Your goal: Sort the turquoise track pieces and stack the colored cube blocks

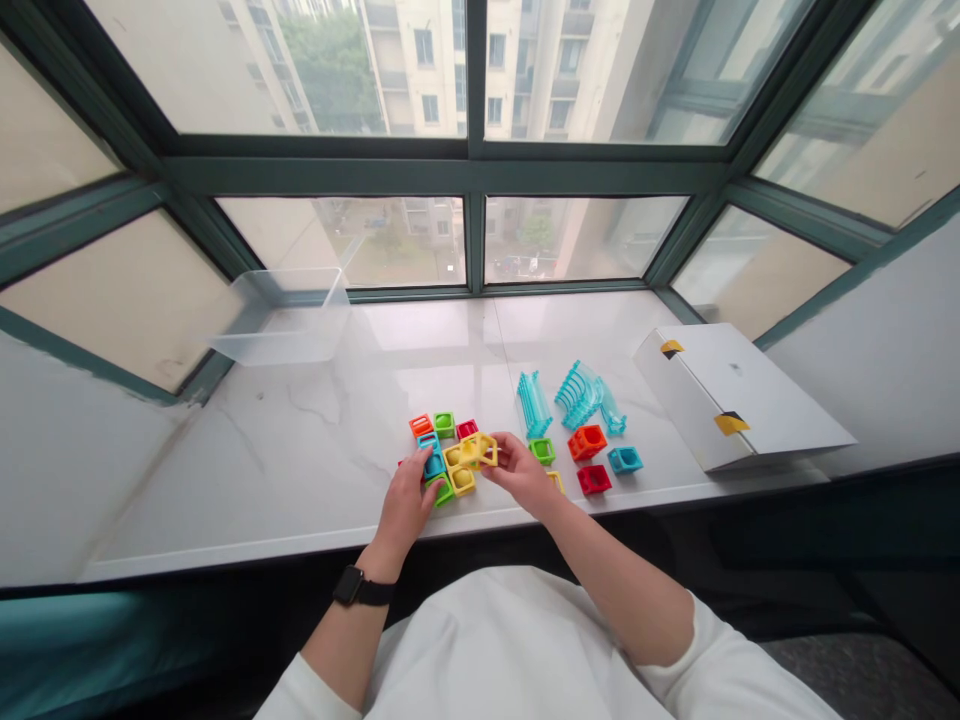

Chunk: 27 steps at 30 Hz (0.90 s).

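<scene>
My right hand (523, 478) is closed, its fingertips pinching a yellow toy block (480, 450) with open sides. That block is tilted above or against the right edge of a cluster of toy blocks; I cannot tell whether it is joined on. My left hand (407, 500) is closed on the cluster's left side, fingers at a blue block (433, 466) and thumb at a green block (441, 490). Another yellow block (462, 481) lies at the cluster's front. Behind are an orange block (421, 426), a second green block (444, 424) and a red block (466, 430).
To the right lie loose blocks: orange (587, 442), dark red (594, 480), blue (625, 460) and green (541, 451). Clear-blue ribbed track pieces (579, 394) sit behind them. A clear plastic bin (289, 340) stands back left, a white box (750, 395) at right. Windows border the marble sill (315, 500).
</scene>
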Each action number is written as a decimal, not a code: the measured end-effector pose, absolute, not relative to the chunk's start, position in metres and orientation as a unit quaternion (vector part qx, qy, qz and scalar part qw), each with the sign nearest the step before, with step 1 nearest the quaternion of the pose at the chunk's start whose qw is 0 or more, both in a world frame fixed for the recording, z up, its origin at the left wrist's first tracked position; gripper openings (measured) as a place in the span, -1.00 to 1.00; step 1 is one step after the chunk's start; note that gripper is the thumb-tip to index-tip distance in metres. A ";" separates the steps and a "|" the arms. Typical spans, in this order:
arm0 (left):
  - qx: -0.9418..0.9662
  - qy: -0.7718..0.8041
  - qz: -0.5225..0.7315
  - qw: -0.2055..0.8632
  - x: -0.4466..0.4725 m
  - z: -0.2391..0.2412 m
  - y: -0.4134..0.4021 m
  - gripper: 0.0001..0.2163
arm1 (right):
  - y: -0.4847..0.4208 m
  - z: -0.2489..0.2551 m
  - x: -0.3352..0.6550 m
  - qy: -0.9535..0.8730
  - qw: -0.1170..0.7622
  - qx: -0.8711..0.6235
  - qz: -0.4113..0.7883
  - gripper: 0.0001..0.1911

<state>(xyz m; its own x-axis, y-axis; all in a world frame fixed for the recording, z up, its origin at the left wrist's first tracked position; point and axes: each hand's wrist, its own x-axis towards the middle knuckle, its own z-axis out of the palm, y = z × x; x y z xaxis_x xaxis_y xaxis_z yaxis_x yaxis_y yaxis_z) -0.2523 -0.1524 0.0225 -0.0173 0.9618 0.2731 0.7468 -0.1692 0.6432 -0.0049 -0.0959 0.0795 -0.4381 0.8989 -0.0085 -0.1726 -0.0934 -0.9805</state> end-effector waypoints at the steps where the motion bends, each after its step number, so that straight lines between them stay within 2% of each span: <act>1: 0.686 0.624 0.341 0.157 -0.252 0.024 -0.152 -0.51 | -0.098 0.081 0.006 -0.504 0.417 -0.336 0.678 -0.49; 8: 0.669 0.613 0.402 0.119 -0.233 0.052 -0.156 -0.56 | -0.116 0.095 0.067 -0.458 0.488 -0.357 0.652 -0.39; 18: 0.706 0.491 0.454 0.232 -0.177 0.140 -0.170 -0.77 | -0.139 0.108 0.049 -0.502 0.495 -0.347 0.619 -0.49; 22: 0.719 0.472 0.450 0.242 -0.166 0.153 -0.178 -0.78 | -0.144 0.118 0.036 -0.525 0.499 -0.322 0.610 -0.49; 27: 0.721 0.488 0.453 0.192 -0.166 0.156 -0.188 -0.80 | -0.152 0.130 0.027 -0.576 0.524 -0.308 0.547 -0.55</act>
